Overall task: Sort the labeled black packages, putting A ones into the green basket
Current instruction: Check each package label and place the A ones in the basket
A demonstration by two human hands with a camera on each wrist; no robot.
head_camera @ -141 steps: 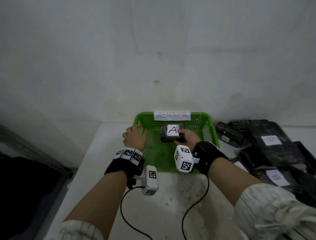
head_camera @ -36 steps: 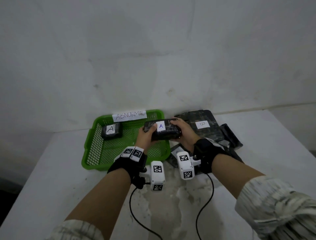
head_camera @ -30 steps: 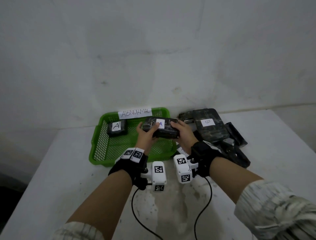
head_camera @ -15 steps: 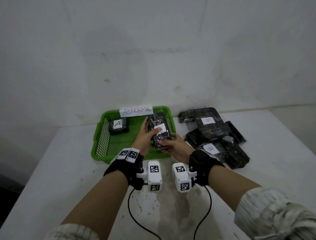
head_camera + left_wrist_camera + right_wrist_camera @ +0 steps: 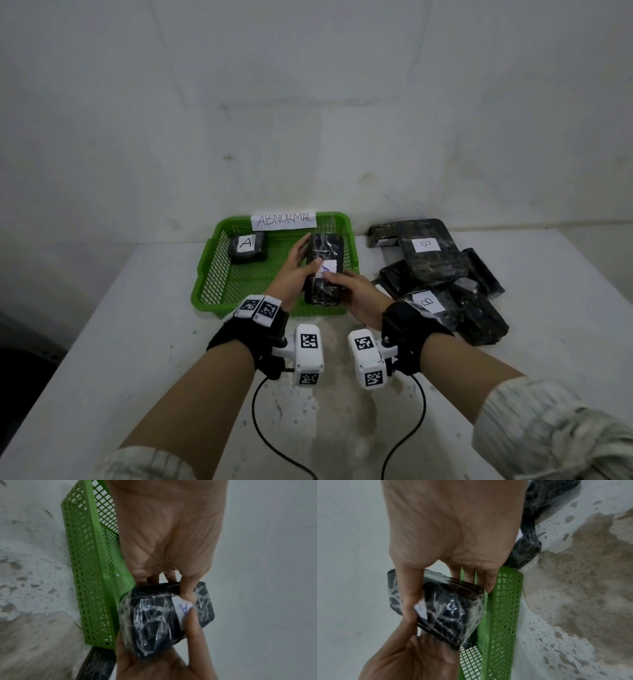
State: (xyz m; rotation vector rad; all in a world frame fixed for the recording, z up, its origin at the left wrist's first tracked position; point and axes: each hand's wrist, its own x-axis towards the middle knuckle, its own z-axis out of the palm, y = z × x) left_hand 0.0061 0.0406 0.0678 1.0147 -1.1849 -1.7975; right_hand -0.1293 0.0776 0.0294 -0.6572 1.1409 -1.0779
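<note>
A black plastic-wrapped package (image 5: pixel 324 253) with a white A label (image 5: pixel 329 270) is held lengthwise over the right part of the green basket (image 5: pixel 209 274). My left hand (image 5: pixel 301 263) grips its left side, thumb on top beside the label. My right hand (image 5: pixel 346 287) grips its near end, thumb on the label. In the left wrist view the package (image 5: pixel 154 618) sits between both thumbs, next to the basket wall (image 5: pixel 89 574). The right wrist view shows the package (image 5: pixel 450 612) above the basket rim (image 5: pixel 501 615). Another A package (image 5: pixel 247 246) lies in the basket's far left corner.
A paper sign reading ABNORMAL (image 5: pixel 284 220) is fixed to the basket's far rim. A heap of black packages with B labels (image 5: pixel 432 260) lies right of the basket on the white table (image 5: pixel 137 342). A wall stands close behind. Wrist camera cables trail toward me.
Both hands have turned the A package from crosswise to lengthwise and brought it over the basket's right side. Earlier, my right hand held the first A package inside the basket.
</note>
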